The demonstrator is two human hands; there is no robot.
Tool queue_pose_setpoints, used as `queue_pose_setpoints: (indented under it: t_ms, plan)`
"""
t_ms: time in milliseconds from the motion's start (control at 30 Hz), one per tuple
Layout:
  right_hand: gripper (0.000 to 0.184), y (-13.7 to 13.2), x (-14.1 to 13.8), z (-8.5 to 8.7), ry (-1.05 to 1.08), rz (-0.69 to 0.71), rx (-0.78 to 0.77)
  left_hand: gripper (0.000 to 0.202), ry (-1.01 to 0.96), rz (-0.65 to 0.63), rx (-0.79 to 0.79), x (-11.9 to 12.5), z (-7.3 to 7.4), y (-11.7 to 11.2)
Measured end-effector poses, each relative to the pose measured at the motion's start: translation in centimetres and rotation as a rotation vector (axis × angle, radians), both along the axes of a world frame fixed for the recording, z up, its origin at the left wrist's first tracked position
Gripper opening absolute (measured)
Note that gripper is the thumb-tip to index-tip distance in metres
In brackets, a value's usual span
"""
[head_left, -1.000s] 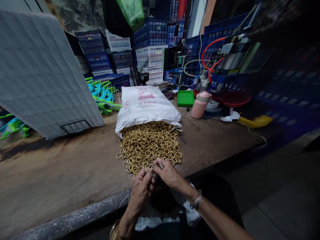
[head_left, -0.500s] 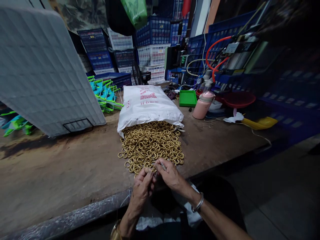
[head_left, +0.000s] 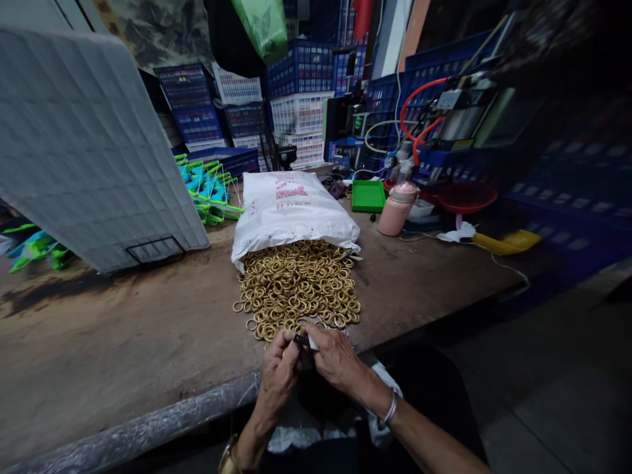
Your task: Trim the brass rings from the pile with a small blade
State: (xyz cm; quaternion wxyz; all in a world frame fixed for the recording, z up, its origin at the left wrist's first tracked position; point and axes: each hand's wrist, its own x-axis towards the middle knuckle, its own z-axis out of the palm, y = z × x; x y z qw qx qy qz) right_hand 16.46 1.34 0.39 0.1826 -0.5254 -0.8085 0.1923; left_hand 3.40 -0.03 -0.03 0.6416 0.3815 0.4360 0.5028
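Note:
My left hand (head_left: 280,370) is closed in a pinch just above the table's front edge. Whatever its fingers hold is too small and covered to make out. Close beside it, my right hand (head_left: 340,363) grips a small flat tool (head_left: 307,342) with a dark part and a pale grey part; its exact kind does not show. The dark part reaches the left fingertips. Right beyond both hands lies a heap of brass-coloured rings (head_left: 296,283), spilling from the mouth of a white woven sack (head_left: 296,214) with red print.
A grey ribbed panel (head_left: 108,151) stands at left on the wooden table (head_left: 162,336). Green and blue plastic pieces (head_left: 212,191) sit behind it. Toward the right are a green tray (head_left: 368,196), a pink bottle (head_left: 395,214), a red dish (head_left: 467,197) and a yellow scoop (head_left: 508,242).
The tool in my right hand has turned so its dark part now points at my left fingertips. Both hands have shifted slightly toward me. The heap looks the same.

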Motion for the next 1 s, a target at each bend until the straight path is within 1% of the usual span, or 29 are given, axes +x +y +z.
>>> queue_pose_setpoints:
  t_ms: [100, 167, 333, 400, 467, 500, 567, 633, 733, 933, 1000]
  plan:
    - [0.034, -0.1, -0.2, 0.4, -0.041, -0.016, -0.038, 0.034, 0.034, 0.012, -0.005, 0.1, 0.2, -0.1]
    - [0.034, -0.1, -0.2, 0.4, -0.06, -0.044, -0.043, 0.035, 0.072, 0.007, -0.022, 0.1, 0.5, -0.4]
    - [0.027, 0.9, 0.7, -0.5, -0.088, -0.172, -0.047, 0.036, 0.024, -0.021, -0.039, 0.0, 1.4, -1.2]
    - [0.02, 1.4, 1.0, -0.8, 0.004, -0.22, -0.05, 0.034, -0.003, -0.046, -0.048, -0.2, 1.6, -1.4]
    - [0.011, 1.6, 0.9, -0.7, 0.203, -0.236, -0.065, 0.033, -0.046, -0.063, -0.059, -0.4, 1.4, -1.4]
    - [0.015, 1.6, 0.7, -0.5, 0.328, -0.231, -0.094, 0.032, -0.063, -0.068, -0.061, -0.5, 1.3, -1.3]
    - [0.028, 1.3, 0.1, -0.1, 0.559, -0.188, -0.2, 0.03, -0.072, -0.091, -0.056, -0.7, 0.9, -1.0]
    - [0.034, 0.9, -0.5, 0.3, 0.704, -0.123, -0.304, 0.029, -0.056, -0.133, -0.047, -0.9, 0.5, -0.9]
    - [0.035, 0.5, -1.2, 0.7, 0.758, -0.066, -0.346, 0.031, -0.038, -0.148, -0.039, -1.1, 0.2, -0.9]
    - [0.03, 0.8, -1.5, 0.7, 0.735, -0.1, -0.312, 0.032, -0.013, -0.106, -0.045, -1.0, -0.1, -0.9]
    - [0.03, 0.9, -1.6, 0.5, 0.718, -0.092, -0.302, 0.031, -0.029, -0.08, -0.053, -1.0, -0.2, -0.8]
